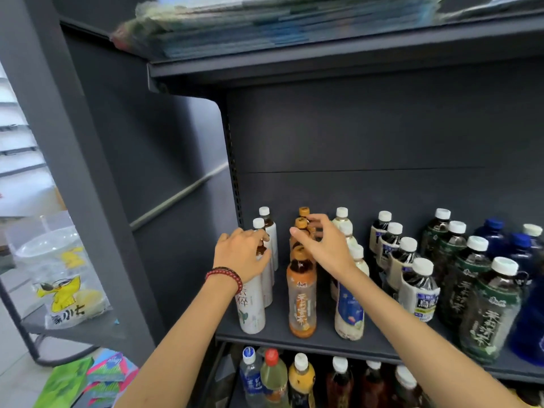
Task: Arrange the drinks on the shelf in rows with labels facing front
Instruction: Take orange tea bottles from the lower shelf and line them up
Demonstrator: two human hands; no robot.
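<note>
Bottles in rows on dark grey metal shelf [294, 341], left hand [240, 254] wrapped round top of front white-label plastic bottle [250, 304], right hand [319, 245] half open, fingers touching orange-capped tea bottles [301, 293].

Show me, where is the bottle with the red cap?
The red-capped bottle stands on the lower shelf, bottom centre of the head view, between a blue-labelled water bottle and a yellow-labelled bottle.

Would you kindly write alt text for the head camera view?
Left hand grips the front white-labelled bottle while the right hand reaches over the orange-capped bottles. Both stand in front-to-back rows on a dark shelf.
</note>
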